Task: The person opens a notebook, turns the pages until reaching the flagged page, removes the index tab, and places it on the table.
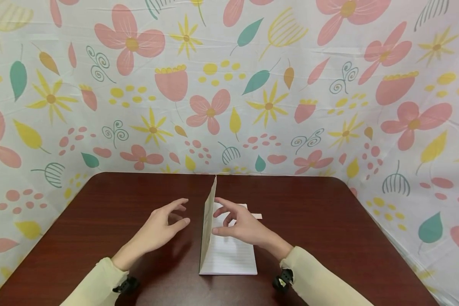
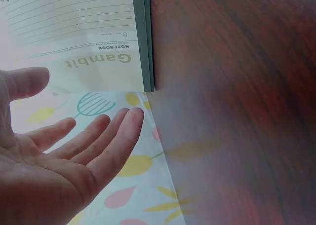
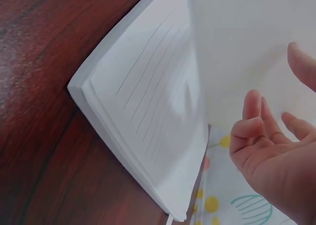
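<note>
A lined notebook [image 1: 231, 259] lies on the table with its front cover [image 1: 208, 225] standing nearly upright along the left edge. Printed "Gambit NOTEBOOK", the cover's outer face [image 2: 98, 69] shows beside a dark green spine strip [image 2: 144, 37] in the left wrist view. My left hand [image 1: 160, 225] hovers left of the cover, fingers apart from the thumb, holding nothing. Over the ruled page my right hand [image 1: 242, 225] hangs with loosely bent fingers and nothing in them. From the right wrist view, the page [image 3: 153, 96] lies apart from that hand. Whether its fingertips touch the cover, I cannot tell.
A dark reddish-brown table [image 1: 313, 221] carries the notebook. A small white strip [image 1: 257, 216] sticks out past the notebook's right side. Behind and beside the table hangs a flower-patterned cloth [image 1: 229, 114]. Each wrist bears a black device [image 1: 283, 279].
</note>
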Action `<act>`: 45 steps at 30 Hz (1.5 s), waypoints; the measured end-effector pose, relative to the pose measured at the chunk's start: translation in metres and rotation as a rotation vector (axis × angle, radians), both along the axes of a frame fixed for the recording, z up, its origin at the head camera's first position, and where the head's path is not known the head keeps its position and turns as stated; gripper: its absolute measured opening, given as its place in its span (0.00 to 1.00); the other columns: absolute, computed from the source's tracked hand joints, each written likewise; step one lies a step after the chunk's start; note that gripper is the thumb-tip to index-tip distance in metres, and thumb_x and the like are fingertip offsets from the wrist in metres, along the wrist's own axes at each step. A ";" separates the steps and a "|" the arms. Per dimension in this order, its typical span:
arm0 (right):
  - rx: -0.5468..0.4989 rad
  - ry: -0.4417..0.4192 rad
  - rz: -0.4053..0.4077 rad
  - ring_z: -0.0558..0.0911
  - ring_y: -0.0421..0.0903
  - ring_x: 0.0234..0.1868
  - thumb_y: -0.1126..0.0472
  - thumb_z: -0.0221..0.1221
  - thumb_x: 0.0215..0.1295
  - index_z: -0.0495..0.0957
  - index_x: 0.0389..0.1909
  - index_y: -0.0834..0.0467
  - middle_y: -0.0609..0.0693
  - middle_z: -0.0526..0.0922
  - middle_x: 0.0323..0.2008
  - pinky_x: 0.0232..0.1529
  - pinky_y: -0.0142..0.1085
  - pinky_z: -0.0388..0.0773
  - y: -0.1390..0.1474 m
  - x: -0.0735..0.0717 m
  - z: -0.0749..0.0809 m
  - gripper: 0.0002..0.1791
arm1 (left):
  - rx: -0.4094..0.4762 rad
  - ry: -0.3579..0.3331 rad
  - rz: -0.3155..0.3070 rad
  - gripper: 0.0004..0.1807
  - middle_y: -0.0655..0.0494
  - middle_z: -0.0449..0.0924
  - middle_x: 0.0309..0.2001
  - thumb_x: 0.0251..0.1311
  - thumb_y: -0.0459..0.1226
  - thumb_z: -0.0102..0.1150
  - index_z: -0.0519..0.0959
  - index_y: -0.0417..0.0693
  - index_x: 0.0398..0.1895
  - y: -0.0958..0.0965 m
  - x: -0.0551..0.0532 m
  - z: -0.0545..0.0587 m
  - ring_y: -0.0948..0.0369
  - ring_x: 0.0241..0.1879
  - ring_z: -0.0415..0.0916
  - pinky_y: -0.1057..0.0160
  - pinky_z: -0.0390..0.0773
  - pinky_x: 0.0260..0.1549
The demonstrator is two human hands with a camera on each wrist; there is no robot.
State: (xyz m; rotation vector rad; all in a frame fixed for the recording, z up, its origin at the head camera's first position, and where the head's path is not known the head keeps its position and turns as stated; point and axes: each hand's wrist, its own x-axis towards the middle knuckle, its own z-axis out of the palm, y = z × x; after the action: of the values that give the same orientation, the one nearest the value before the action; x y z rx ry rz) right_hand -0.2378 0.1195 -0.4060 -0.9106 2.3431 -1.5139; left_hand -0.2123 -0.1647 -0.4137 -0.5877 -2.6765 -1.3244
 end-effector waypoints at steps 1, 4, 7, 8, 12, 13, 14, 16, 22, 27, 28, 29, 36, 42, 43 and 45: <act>0.003 -0.002 0.002 0.82 0.50 0.37 0.61 0.72 0.65 0.61 0.80 0.64 0.64 0.81 0.56 0.35 0.36 0.79 -0.002 -0.001 0.000 0.46 | 0.003 -0.008 -0.003 0.30 0.45 0.81 0.60 0.72 0.40 0.67 0.72 0.50 0.75 -0.001 0.000 0.000 0.56 0.49 0.85 0.51 0.83 0.46; 0.018 -0.001 0.006 0.80 0.49 0.35 0.60 0.73 0.65 0.62 0.80 0.64 0.65 0.81 0.54 0.33 0.35 0.78 -0.006 -0.003 -0.002 0.46 | 0.018 -0.027 -0.016 0.32 0.43 0.80 0.61 0.72 0.41 0.67 0.70 0.51 0.76 -0.004 0.000 0.000 0.55 0.50 0.85 0.52 0.83 0.46; 0.039 0.006 0.011 0.79 0.48 0.33 0.59 0.73 0.64 0.63 0.79 0.62 0.64 0.81 0.53 0.32 0.34 0.77 -0.009 -0.004 -0.003 0.45 | 0.036 -0.033 -0.023 0.33 0.44 0.80 0.61 0.71 0.41 0.67 0.68 0.52 0.77 -0.008 -0.001 -0.001 0.54 0.50 0.85 0.51 0.83 0.46; 0.049 0.008 0.012 0.79 0.47 0.33 0.59 0.74 0.64 0.64 0.79 0.61 0.63 0.81 0.53 0.31 0.34 0.76 -0.010 -0.005 -0.003 0.45 | 0.044 -0.034 -0.025 0.34 0.45 0.80 0.61 0.71 0.41 0.68 0.68 0.53 0.77 -0.009 -0.001 -0.001 0.54 0.51 0.85 0.52 0.83 0.45; 0.080 0.014 0.019 0.77 0.45 0.29 0.58 0.74 0.64 0.66 0.79 0.58 0.61 0.81 0.52 0.28 0.33 0.74 -0.014 -0.007 -0.003 0.44 | 0.084 -0.050 -0.040 0.35 0.45 0.80 0.61 0.71 0.40 0.68 0.66 0.52 0.78 -0.011 -0.001 0.000 0.50 0.52 0.85 0.54 0.84 0.44; 0.087 0.016 0.019 0.77 0.44 0.29 0.57 0.74 0.64 0.66 0.78 0.57 0.61 0.81 0.51 0.27 0.32 0.74 -0.015 -0.008 -0.003 0.43 | 0.101 -0.060 -0.045 0.35 0.44 0.80 0.61 0.72 0.40 0.67 0.65 0.52 0.79 -0.012 -0.001 0.000 0.49 0.53 0.85 0.55 0.84 0.43; 0.091 0.017 0.019 0.76 0.43 0.28 0.58 0.74 0.64 0.67 0.78 0.57 0.61 0.81 0.51 0.27 0.32 0.74 -0.016 -0.008 -0.003 0.43 | 0.122 -0.073 -0.049 0.35 0.43 0.79 0.61 0.73 0.40 0.66 0.65 0.51 0.79 -0.012 -0.001 0.001 0.47 0.53 0.84 0.55 0.85 0.43; 0.097 0.020 0.020 0.75 0.43 0.26 0.58 0.74 0.64 0.68 0.78 0.56 0.61 0.81 0.51 0.26 0.32 0.73 -0.019 -0.009 -0.003 0.43 | 0.174 -0.108 -0.056 0.33 0.40 0.78 0.62 0.75 0.41 0.63 0.65 0.49 0.79 -0.012 -0.001 0.003 0.43 0.55 0.83 0.56 0.86 0.42; 0.138 0.055 0.027 0.72 0.44 0.23 0.60 0.76 0.61 0.70 0.76 0.57 0.60 0.81 0.48 0.26 0.32 0.71 -0.030 -0.011 -0.006 0.42 | 0.348 -0.212 -0.070 0.29 0.31 0.74 0.64 0.81 0.43 0.53 0.63 0.45 0.79 -0.015 0.000 0.011 0.35 0.57 0.80 0.53 0.88 0.38; 0.195 0.103 0.033 0.71 0.43 0.22 0.60 0.76 0.60 0.72 0.74 0.57 0.58 0.81 0.47 0.27 0.31 0.71 -0.038 -0.010 -0.007 0.41 | 0.423 -0.257 -0.070 0.30 0.28 0.72 0.65 0.81 0.43 0.52 0.62 0.43 0.79 -0.019 0.002 0.015 0.39 0.53 0.84 0.48 0.88 0.31; 0.202 0.112 0.036 0.70 0.43 0.22 0.61 0.77 0.60 0.72 0.74 0.58 0.58 0.81 0.46 0.28 0.31 0.70 -0.039 -0.010 -0.008 0.41 | 0.427 -0.259 -0.068 0.30 0.28 0.71 0.65 0.81 0.43 0.53 0.61 0.43 0.79 -0.020 0.003 0.015 0.41 0.52 0.84 0.48 0.88 0.30; 0.211 0.117 0.040 0.70 0.42 0.23 0.61 0.77 0.59 0.72 0.74 0.58 0.58 0.80 0.46 0.29 0.31 0.70 -0.040 -0.009 -0.008 0.41 | 0.428 -0.260 -0.064 0.31 0.29 0.72 0.65 0.80 0.42 0.54 0.61 0.43 0.79 -0.021 0.003 0.015 0.42 0.51 0.85 0.47 0.87 0.29; 0.286 0.175 0.034 0.68 0.39 0.28 0.60 0.78 0.58 0.74 0.72 0.60 0.55 0.79 0.43 0.33 0.32 0.70 -0.045 -0.007 -0.011 0.40 | 0.393 -0.258 -0.026 0.34 0.30 0.72 0.65 0.75 0.38 0.61 0.62 0.42 0.79 -0.027 0.005 0.018 0.47 0.45 0.86 0.47 0.87 0.26; 0.343 0.220 -0.028 0.69 0.42 0.32 0.59 0.78 0.57 0.77 0.70 0.60 0.53 0.78 0.39 0.35 0.34 0.70 -0.041 -0.003 -0.007 0.39 | 0.356 -0.232 0.023 0.35 0.31 0.75 0.61 0.71 0.30 0.62 0.63 0.43 0.79 -0.034 0.005 0.018 0.50 0.37 0.87 0.49 0.86 0.24; 0.347 0.216 -0.036 0.69 0.42 0.32 0.59 0.78 0.57 0.77 0.70 0.60 0.52 0.78 0.39 0.34 0.35 0.70 -0.039 -0.002 -0.007 0.38 | 0.344 -0.226 0.029 0.35 0.32 0.76 0.60 0.70 0.29 0.62 0.64 0.43 0.78 -0.035 0.006 0.018 0.50 0.36 0.87 0.50 0.86 0.24; 0.349 0.218 -0.046 0.68 0.42 0.31 0.59 0.78 0.57 0.77 0.69 0.59 0.51 0.78 0.38 0.34 0.35 0.70 -0.034 -0.001 -0.005 0.38 | 0.323 -0.218 0.035 0.35 0.32 0.77 0.59 0.69 0.28 0.62 0.65 0.43 0.78 -0.038 0.006 0.018 0.51 0.34 0.87 0.51 0.86 0.23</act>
State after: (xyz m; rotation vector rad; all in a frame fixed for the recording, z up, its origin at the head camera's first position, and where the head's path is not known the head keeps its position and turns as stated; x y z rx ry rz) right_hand -0.2388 0.0853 -0.4107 -0.9751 2.6818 -1.0111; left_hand -0.2062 -0.2024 -0.3959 -0.3759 -2.5285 -1.8554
